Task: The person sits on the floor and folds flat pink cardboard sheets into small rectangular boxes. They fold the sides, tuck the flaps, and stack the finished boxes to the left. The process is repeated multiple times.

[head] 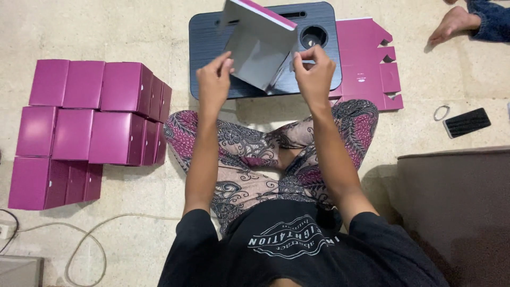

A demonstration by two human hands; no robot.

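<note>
The person wears a black short-sleeved T-shirt with a pale curved print across the chest; the sleeves end at the upper arms, well back from the fingers; forearms, left hand [213,81] and right hand [314,72] are bare, with no rings, watch or gloves showing; loose trousers carry a swirling paisley pattern in magenta, grey and black.

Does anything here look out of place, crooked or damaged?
Nothing looks damaged. The folded magenta boxes sit in slightly uneven rows at the left. Both hands, left hand and right hand, hold a half-folded box, tilted.
</note>
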